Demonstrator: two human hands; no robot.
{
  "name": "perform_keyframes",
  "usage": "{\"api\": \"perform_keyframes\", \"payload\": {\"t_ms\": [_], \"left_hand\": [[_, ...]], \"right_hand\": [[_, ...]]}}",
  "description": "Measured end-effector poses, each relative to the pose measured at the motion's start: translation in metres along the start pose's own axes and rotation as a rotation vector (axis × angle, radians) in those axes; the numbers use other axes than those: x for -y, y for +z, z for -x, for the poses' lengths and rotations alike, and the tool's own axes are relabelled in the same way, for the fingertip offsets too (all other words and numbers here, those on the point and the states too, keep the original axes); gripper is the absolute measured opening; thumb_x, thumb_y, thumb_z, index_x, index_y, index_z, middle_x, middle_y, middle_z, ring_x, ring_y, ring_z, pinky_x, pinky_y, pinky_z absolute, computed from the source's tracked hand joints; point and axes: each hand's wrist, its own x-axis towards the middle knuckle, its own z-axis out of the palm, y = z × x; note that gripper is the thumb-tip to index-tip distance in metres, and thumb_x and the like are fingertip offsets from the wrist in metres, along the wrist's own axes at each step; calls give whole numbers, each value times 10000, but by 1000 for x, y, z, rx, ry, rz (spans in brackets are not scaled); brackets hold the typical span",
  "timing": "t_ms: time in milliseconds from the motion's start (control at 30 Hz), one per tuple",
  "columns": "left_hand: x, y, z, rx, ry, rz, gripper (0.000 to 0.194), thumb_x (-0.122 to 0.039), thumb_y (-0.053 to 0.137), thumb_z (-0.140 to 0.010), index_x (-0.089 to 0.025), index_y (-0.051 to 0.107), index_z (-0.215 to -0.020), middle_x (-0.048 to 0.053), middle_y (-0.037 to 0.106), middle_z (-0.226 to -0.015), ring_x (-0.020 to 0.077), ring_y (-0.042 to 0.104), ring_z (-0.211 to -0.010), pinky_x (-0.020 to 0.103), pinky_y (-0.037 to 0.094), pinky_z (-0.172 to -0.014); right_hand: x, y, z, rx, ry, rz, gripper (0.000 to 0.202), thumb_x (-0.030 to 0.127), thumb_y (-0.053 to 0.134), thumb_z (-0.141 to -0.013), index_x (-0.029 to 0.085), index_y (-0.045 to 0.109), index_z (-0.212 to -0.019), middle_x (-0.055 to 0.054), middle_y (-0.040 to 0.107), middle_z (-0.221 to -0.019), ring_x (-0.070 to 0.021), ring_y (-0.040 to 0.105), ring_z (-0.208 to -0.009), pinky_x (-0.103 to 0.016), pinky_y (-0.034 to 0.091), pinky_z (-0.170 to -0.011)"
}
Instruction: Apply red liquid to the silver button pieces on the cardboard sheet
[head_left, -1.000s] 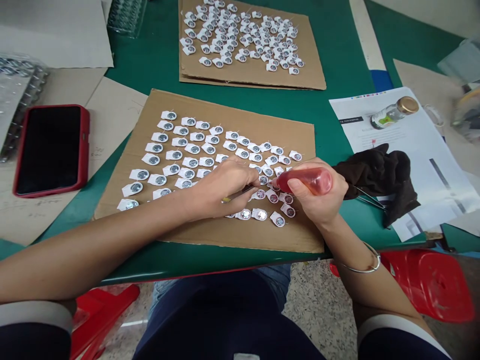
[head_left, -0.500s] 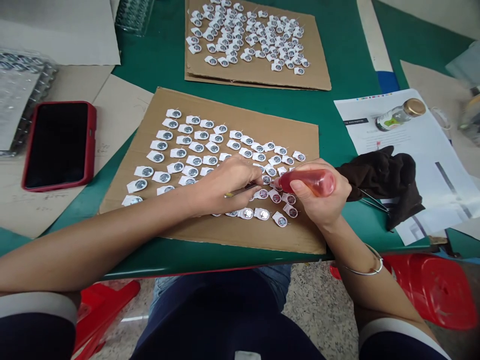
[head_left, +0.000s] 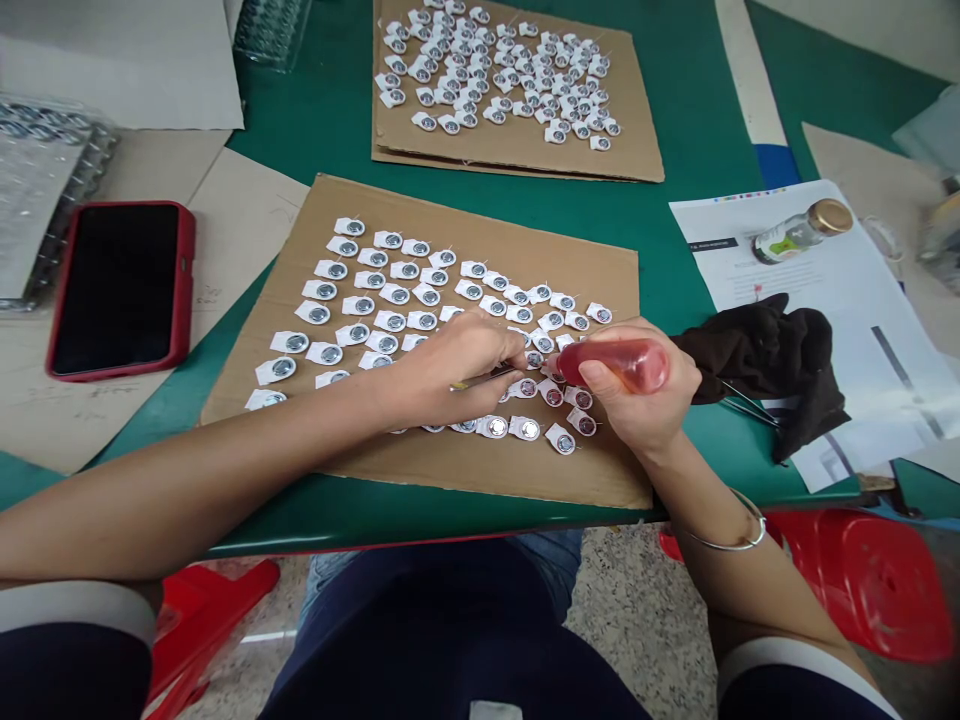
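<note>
My right hand (head_left: pixel 646 390) is wrapped round a small squeeze bottle of red liquid (head_left: pixel 619 364), tilted with its narrow tip pointing left and down. The tip is close to the small white tags with round metallic centres (head_left: pixel 551 392) near the right side of the cardboard sheet (head_left: pixel 420 465). My left hand (head_left: pixel 469 365) pinches a slim tweezers-like metal tool (head_left: pixel 480 381), its far end hidden by the fingers. These fingertips are just left of the bottle's tip, low over the tags. Some tags under both hands are hidden. Several tags nearest the bottle look reddish in the centre.
Behind lies a second cardboard stack (head_left: pixel 517 160) full of similar tags. A red-cased phone (head_left: pixel 120 290) is at left. On the right are a dark cloth (head_left: pixel 780 365) with metal handles (head_left: pixel 750 405), printed paper (head_left: pixel 720 275) and a gold-capped glass jar (head_left: pixel 799 230). Red stools stand below.
The whole view shifts very slightly. Both hands keep their places and grips, with no clear movement of the bottle or the tags.
</note>
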Motion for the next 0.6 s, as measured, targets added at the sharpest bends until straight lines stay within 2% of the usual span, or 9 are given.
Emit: {"api": "perform_keyframes", "payload": {"t_ms": [600], "left_hand": [[1, 1, 1, -4, -4, -46, 121, -58, 549, -730, -160, 605, -763, -24, 575, -638, 110, 511, -619, 245, 397, -643]], "right_hand": [[0, -2, 0, -5, -6, 9, 169, 219, 731, -669, 198, 640, -810, -1, 650, -748, -141, 589, -717, -313, 479, -655]]}}
